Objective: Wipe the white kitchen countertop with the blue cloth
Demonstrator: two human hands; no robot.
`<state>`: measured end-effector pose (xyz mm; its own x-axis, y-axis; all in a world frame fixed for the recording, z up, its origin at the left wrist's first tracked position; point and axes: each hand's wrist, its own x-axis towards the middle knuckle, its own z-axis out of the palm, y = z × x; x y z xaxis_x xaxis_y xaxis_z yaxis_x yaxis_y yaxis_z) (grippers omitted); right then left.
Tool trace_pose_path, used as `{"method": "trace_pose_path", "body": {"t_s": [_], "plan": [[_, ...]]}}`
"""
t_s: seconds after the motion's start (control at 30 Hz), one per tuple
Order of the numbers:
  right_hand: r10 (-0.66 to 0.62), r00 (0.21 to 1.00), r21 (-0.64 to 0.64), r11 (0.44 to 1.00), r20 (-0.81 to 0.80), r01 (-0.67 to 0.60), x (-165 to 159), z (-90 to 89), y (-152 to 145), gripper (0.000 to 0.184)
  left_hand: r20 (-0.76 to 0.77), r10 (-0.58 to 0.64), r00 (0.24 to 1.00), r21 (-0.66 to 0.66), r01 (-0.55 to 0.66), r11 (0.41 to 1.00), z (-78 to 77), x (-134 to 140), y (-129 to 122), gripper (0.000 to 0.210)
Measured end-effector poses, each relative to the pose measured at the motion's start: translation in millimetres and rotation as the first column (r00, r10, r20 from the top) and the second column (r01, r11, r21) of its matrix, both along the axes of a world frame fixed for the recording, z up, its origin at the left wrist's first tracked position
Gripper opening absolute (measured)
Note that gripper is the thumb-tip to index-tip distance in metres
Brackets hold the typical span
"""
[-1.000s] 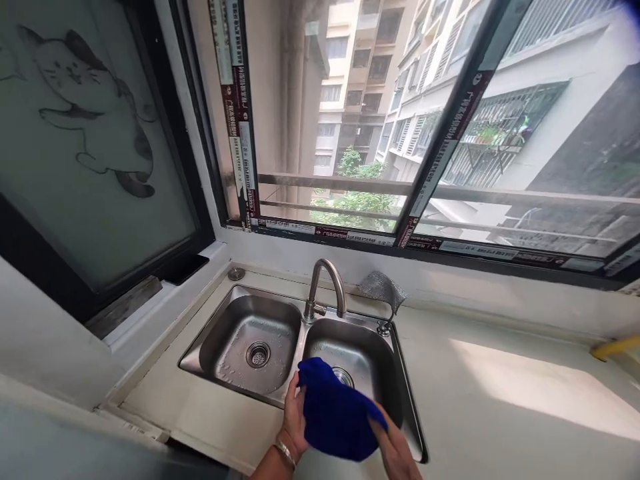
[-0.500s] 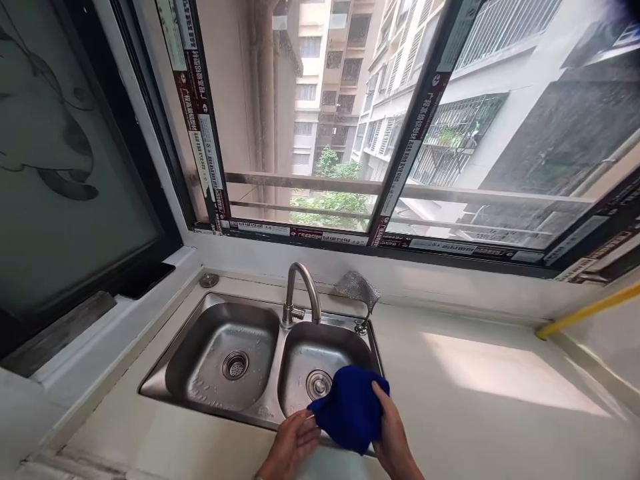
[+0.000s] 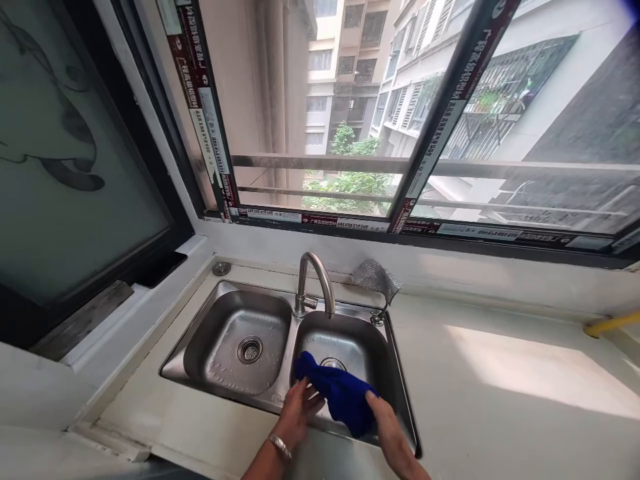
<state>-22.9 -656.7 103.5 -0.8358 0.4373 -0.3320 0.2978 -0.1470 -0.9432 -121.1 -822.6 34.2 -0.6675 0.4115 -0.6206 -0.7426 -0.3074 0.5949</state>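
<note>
We get strong daylight through the window (image 3: 437, 140) behind the tap (image 3: 302, 287), bleaching the buildings (image 3: 340, 107) beyond it. Sun glares on the tabletop (image 3: 440, 393) right of the tap, while the frosted pane (image 3: 75, 220) left of it sits dim. In front of the tap, the blue cloth (image 3: 345, 395) and left fingers (image 3: 301, 389) look slightly soft. We notice wide-angle stretch far from the tap and a violet smudge (image 3: 634, 8) high to its right.

Room: a kitchen, seemingly in an upper-floor apartment
Sink (image 3: 175, 367): stainless steel, double-bowl, with drain strainers, set into a pale countertop (image 3: 465, 393)
Gooseneck faucet (image 3: 303, 283): mounted behind the bowls
Window (image 3: 434, 130): overlooks multi-storey residential blocks (image 3: 320, 73) and treetops (image 3: 350, 183) below
</note>
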Motion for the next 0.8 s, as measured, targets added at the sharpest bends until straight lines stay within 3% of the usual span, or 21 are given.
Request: {"method": "trace_pose_path", "body": {"t_s": [0.13, 0.27, 0.4, 0.57, 0.67, 0.8], "plan": [[-0.196, 0.981, 0.143, 0.97, -0.004, 0.194, 0.4, -17.7, 26.2, 0.064, -0.153, -0.131, 0.979, -0.227, 0.094, 0.969, -1.4, -22.7, -27.7, 0.044], [-0.267, 0.964, 0.309, 0.915, -0.014, 0.258, 4.3, -28.9, 47.2, 0.06, -0.191, -0.123, 0.974, -0.252, 0.072, 0.965, 12.7, -46.3, -44.6, 0.043], [-0.125, 0.987, 0.333, 0.931, -0.102, 0.152, 5.8, -25.1, 56.7, 0.05, -0.225, 0.096, 0.97, -0.035, -0.107, 0.994, 44.2, -63.8, -43.3, 0.034], [0.179, 0.975, 0.307, 0.943, -0.135, -0.13, 11.8, -23.8, 52.7, 0.041, -0.174, 0.275, 0.946, 0.141, -0.253, 0.957, 86.2, -77.9, -29.1, 0.013], [0.258, 0.961, 0.343, 0.916, -0.104, -0.209, 13.4, -41.7, 44.9, 0.05, -0.196, 0.258, 0.946, 0.182, -0.223, 0.958, 102.0, -81.0, -22.8, 0.014], [0.156, 0.981, 0.267, 0.956, -0.112, -0.121, 4.3, -74.2, 34.1, 0.063, -0.218, 0.179, 0.959, 0.188, -0.139, 0.972, 120.2, -74.3, -16.8, 0.02]]}}
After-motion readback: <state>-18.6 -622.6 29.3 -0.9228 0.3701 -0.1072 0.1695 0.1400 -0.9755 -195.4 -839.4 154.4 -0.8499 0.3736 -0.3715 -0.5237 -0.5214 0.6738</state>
